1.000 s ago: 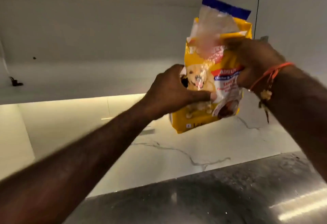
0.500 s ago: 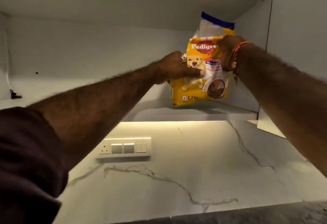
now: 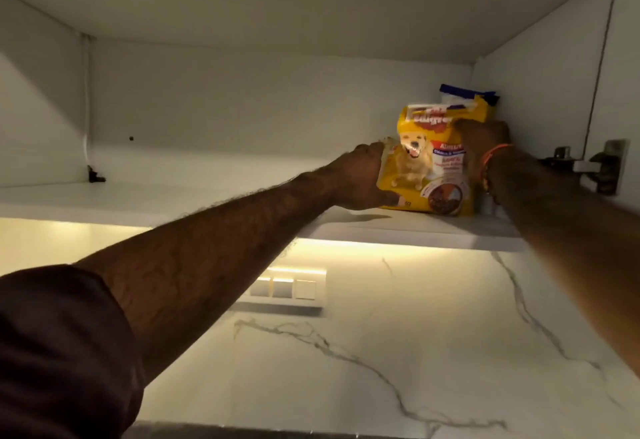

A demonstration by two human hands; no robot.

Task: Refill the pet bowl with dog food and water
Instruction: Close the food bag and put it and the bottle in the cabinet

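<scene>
dog food bag [image 3: 429, 168] on cabinet shelf [image 3: 207, 196], right end | switch panel [image 3: 287, 289] below shelf

We cannot read the small print on the dog food bag [image 3: 429, 164] (motion blur). Right hand [image 3: 483, 142] covers its right edge; left hand [image 3: 360, 180] hides its lower left corner. Fingers behind it unseen.
</scene>
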